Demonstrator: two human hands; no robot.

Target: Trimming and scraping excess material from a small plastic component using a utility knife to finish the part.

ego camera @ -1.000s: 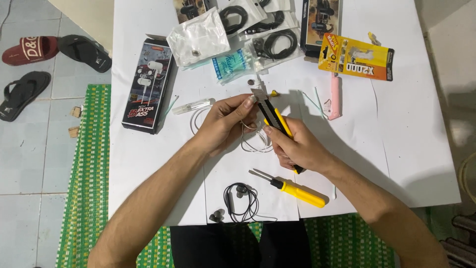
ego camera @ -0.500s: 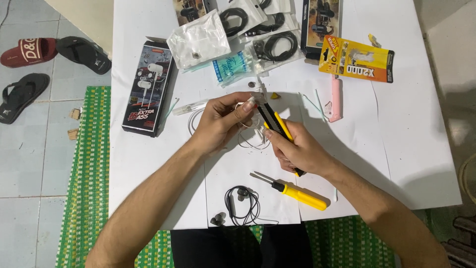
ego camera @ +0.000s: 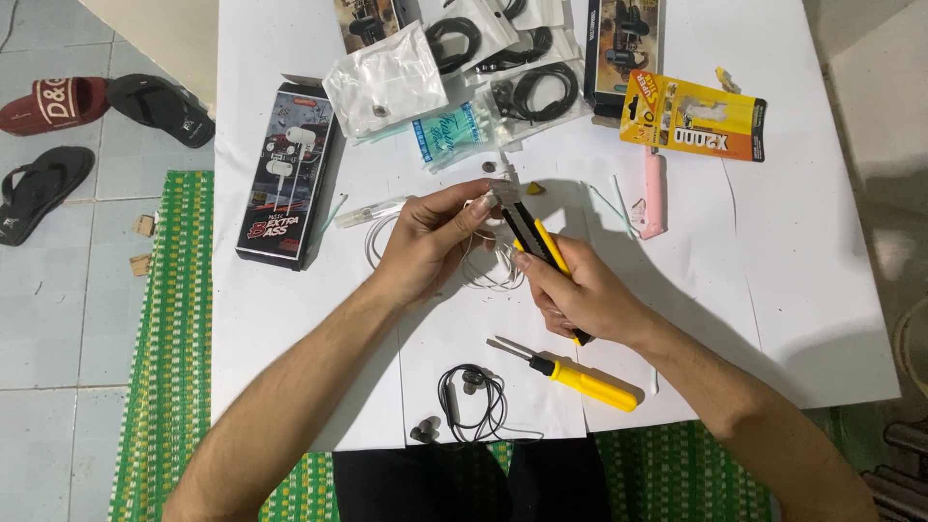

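Utility knife on thin white earphone cable, centre of surface.
Your right hand (ego camera: 590, 290) grips the yellow-black utility knife (ego camera: 539, 246); left hand (ego camera: 435, 237) fingers pinch the white earphone cable (ego camera: 483, 271) at 12 o'clock. Cable looks light, limp, easily nicked: hold close beside the blade.

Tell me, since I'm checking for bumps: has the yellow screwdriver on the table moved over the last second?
No. The yellow screwdriver lies at the same angle, just right of the black earphones, below the right hand.

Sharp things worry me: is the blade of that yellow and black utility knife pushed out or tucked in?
Pushed out: the utility knife in the right hand shows a grey blade past its tip, meeting the white earphone cable in the left hand.
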